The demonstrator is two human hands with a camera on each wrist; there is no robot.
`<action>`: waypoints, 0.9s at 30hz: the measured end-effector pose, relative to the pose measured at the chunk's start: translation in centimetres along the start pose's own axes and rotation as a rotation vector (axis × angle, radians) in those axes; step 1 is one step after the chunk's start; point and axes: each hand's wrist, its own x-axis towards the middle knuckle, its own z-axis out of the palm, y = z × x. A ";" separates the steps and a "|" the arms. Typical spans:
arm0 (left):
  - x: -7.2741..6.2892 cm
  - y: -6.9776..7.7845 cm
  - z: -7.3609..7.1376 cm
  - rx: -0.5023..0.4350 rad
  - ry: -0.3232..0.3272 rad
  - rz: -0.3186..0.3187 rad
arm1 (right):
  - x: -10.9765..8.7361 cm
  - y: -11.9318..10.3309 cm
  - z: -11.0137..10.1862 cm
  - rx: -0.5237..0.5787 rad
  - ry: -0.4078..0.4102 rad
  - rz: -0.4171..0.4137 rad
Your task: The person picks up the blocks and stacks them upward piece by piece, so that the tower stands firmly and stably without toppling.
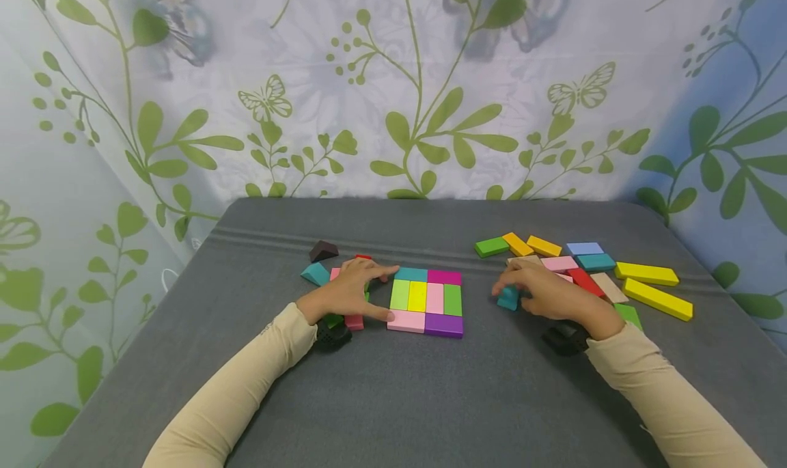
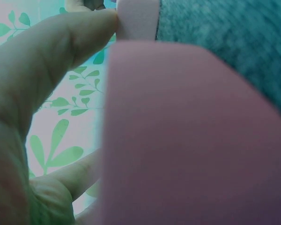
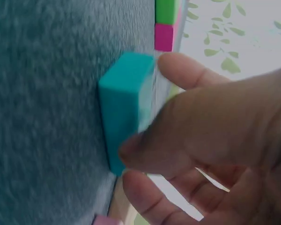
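My left hand point(image 1: 355, 283) spreads its thumb and index finger along the left side of a flat square of coloured blocks. The thumb tip is at the pale pink block point(image 1: 406, 321) at the near left corner, and the index fingertip reaches the teal block point(image 1: 411, 274) at the far left. To the right, my right hand point(image 1: 547, 289) pinches a loose teal block point(image 3: 119, 108) between thumb and fingers, low over the grey surface. The square also has a magenta block point(image 1: 444, 277), a yellow block point(image 1: 417, 296) and a purple block point(image 1: 443, 325).
Beyond and right of my right hand lie loose blocks, among them a green block point(image 1: 491, 247), a red block point(image 1: 585, 283) and a long yellow block point(image 1: 657, 300). Under and beside my left hand are more, including a dark brown block point(image 1: 323, 251). A patterned curtain point(image 1: 344, 113) hangs behind the table.
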 end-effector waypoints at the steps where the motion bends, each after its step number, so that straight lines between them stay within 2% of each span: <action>1: 0.0 0.0 0.0 -0.002 0.000 0.000 | 0.0 -0.5 -0.4 0.013 -0.015 0.015; 5: 0.0 -0.1 0.0 0.004 0.001 0.004 | -0.3 -2.7 -2.4 0.060 -0.059 0.134; 8: 0.0 -0.2 -0.1 0.011 0.002 0.008 | -0.5 -3.6 -3.5 0.043 -0.073 0.241; 11: -0.1 -0.2 -0.1 0.012 0.000 0.008 | -0.6 -3.9 -3.8 -0.003 -0.088 0.298; 17: -0.1 -0.2 -0.1 0.003 -0.001 0.000 | -0.2 -3.9 -3.2 -0.025 -0.079 0.290; 27: 0.0 -0.2 0.0 -0.001 -0.001 -0.010 | 1.1 -5.3 -1.5 0.051 0.063 0.234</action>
